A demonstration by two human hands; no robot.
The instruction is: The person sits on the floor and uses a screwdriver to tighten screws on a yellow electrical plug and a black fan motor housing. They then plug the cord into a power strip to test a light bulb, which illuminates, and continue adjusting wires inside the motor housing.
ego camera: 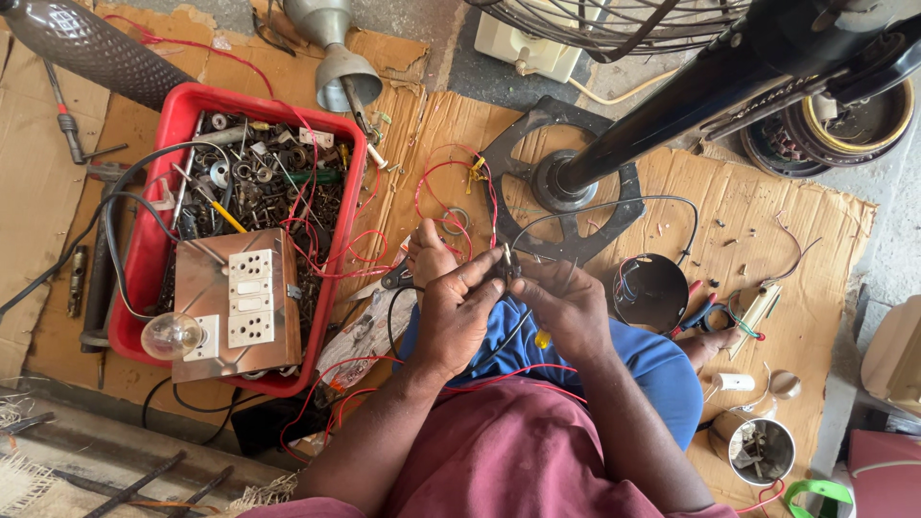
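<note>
Both hands, left (456,312) & right (566,307), pinch thin wire (507,264); wire tip hidden btwn fingers.

Glossy red plastic tray (153,240), rough torn cardboard mat (767,230), matt black metal fan pole (662,115).

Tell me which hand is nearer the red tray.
Left. The left hand sits just right of the red tray, by its rim; the right hand is farther right, beyond the left.
</note>
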